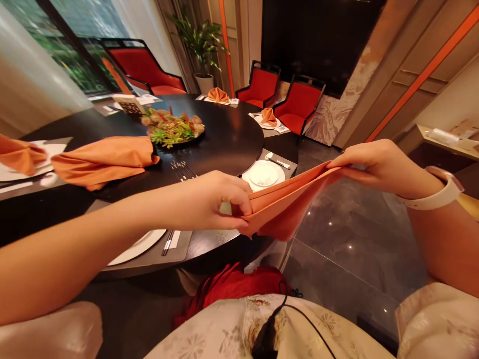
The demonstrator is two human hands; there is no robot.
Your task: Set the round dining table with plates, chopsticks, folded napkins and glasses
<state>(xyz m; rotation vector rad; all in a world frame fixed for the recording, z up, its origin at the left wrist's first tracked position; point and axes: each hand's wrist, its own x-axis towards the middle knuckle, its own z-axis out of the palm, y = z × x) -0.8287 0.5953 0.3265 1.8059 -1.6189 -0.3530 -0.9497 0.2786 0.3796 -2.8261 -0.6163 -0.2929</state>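
Note:
An orange cloth napkin (pixel 290 202) is stretched in the air between my two hands, its lower part hanging in folds. My left hand (pixel 224 202) pinches one end, above the near edge of the dark round table (pixel 232 132). Off to the right, over the floor, my right hand (pixel 370 164) pinches the other end, which sits higher. Below and behind my left arm, a white plate (pixel 140 248) shows in part, with dark chopsticks (pixel 167 243) beside it. A second white plate (pixel 264 174) lies just beyond the napkin.
A loose orange napkin (pixel 108 159) lies on the table at left, near a plant centrepiece (pixel 172 127). Several forks (pixel 183 170) lie behind my left hand. Folded napkins (pixel 218 94) stand on plates farther round. Red chairs (pixel 297 99) stand beyond. A black cable (pixel 284 304) hangs at my front.

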